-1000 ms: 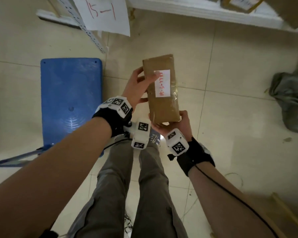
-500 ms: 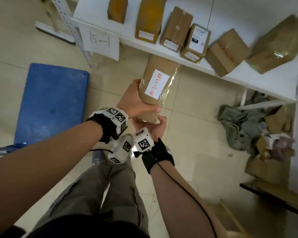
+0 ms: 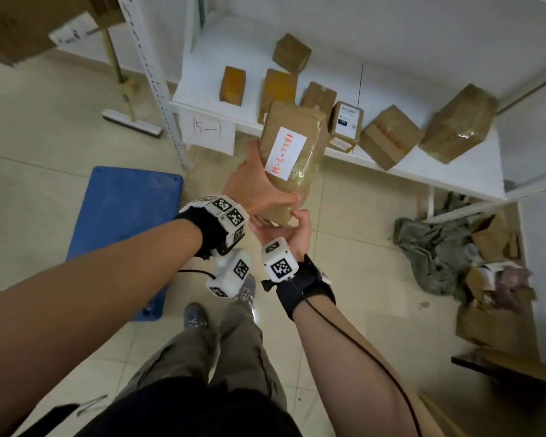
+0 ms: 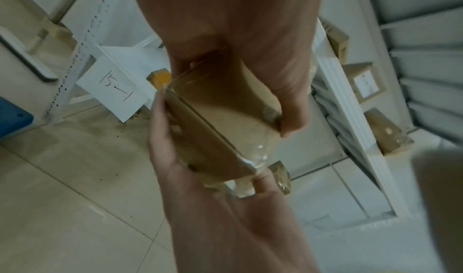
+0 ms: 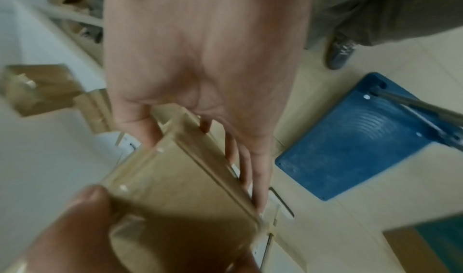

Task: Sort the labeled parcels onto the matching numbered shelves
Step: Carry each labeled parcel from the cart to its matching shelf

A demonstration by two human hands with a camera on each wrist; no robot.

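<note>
A long brown parcel (image 3: 297, 171) wrapped in clear tape carries a white label (image 3: 285, 152) with red handwriting. My left hand (image 3: 262, 193) grips its left side, thumb across the lower front. My right hand (image 3: 284, 220) holds its near end from below. The parcel's far end overlaps the front edge of the white shelf (image 3: 423, 170) in the head view. A paper sign reading "15-1" (image 3: 207, 130) hangs at that shelf's left corner. The left wrist view shows the parcel (image 4: 225, 130) between both hands and the sign (image 4: 117, 91). In the blurred right wrist view my fingers run along the parcel (image 5: 188, 188).
Several brown parcels (image 3: 388, 137) lie on the shelf. A perforated shelf upright (image 3: 158, 89) stands at the left, with a floor squeegee (image 3: 133, 121) behind it. A blue platform cart (image 3: 123, 228) lies on the floor at the left. Crumpled cloth and cardboard (image 3: 448, 247) lie under the shelf's right end.
Both hands have kept hold and carried the parcel forward and up towards the shelf. The shelf and its parcels have come into full view.
</note>
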